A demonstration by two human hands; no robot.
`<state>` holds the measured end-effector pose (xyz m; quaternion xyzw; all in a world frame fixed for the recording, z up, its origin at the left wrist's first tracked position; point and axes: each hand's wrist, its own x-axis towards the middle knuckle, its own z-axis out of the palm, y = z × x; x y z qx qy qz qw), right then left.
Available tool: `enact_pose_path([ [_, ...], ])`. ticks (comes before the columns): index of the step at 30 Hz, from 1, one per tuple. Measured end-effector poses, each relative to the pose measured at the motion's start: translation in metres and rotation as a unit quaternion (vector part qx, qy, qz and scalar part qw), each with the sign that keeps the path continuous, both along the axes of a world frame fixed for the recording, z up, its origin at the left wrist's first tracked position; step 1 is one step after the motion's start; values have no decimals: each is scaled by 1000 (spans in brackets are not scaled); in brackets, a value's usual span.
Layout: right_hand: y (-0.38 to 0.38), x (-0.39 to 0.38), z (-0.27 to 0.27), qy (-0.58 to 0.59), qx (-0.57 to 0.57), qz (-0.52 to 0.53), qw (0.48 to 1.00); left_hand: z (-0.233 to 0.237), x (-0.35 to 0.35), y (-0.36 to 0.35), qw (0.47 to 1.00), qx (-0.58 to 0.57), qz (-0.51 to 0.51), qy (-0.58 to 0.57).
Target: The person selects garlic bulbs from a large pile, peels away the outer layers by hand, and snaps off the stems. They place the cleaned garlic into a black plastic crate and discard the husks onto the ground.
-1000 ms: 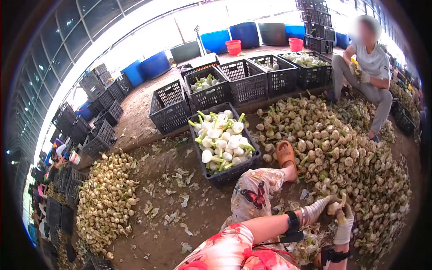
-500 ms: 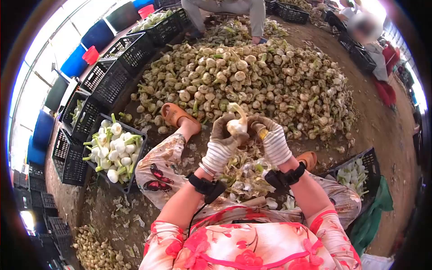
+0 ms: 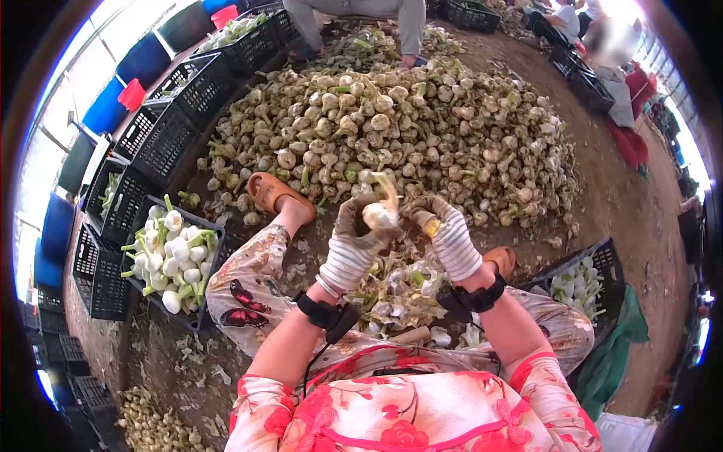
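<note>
My left hand (image 3: 349, 247), in a striped white glove with dirty brown fingers, is closed around a garlic bulb (image 3: 380, 216). The bulb's pale stem points upward and the bulb is slightly blurred. Just to its right is my right hand (image 3: 450, 237), gloved alike, fingers curled together beside the bulb. Something yellow shows at its thumb; whatever the fingers pinch is hidden. Below both hands lies a heap of garlic peelings (image 3: 399, 294) between my legs. A large pile of unpeeled garlic (image 3: 422, 135) rises beyond them.
At left stands a black crate (image 3: 215, 282) of cleaned white garlic, with more black crates (image 3: 162, 139) behind it. Another crate (image 3: 610, 260) with garlic is at right, by a green cloth (image 3: 621, 339). A person's legs (image 3: 410, 30) are behind the pile; other people sit at upper right.
The view has shifted, so the surroundings sit slightly further left. My right fingers have drawn a little away from the bulb, which stays in my left hand.
</note>
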<state>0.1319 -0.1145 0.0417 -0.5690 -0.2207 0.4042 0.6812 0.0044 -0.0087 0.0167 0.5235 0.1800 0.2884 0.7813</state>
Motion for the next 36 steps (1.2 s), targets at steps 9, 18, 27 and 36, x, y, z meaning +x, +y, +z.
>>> enact_pose_path([
  [9,-10,-2,-4,-192,-34,62,979,-7,6,-3,996,76,-38,4],
  [18,-9,-12,5,145,79,44,985,-5,-2,14,896,-354,-243,-110],
  [27,2,-43,21,38,37,-4,999,-20,6,22,980,179,-80,22],
  [36,0,24,-29,-270,-14,-3,963,-4,-12,6,981,-139,-120,-66],
])
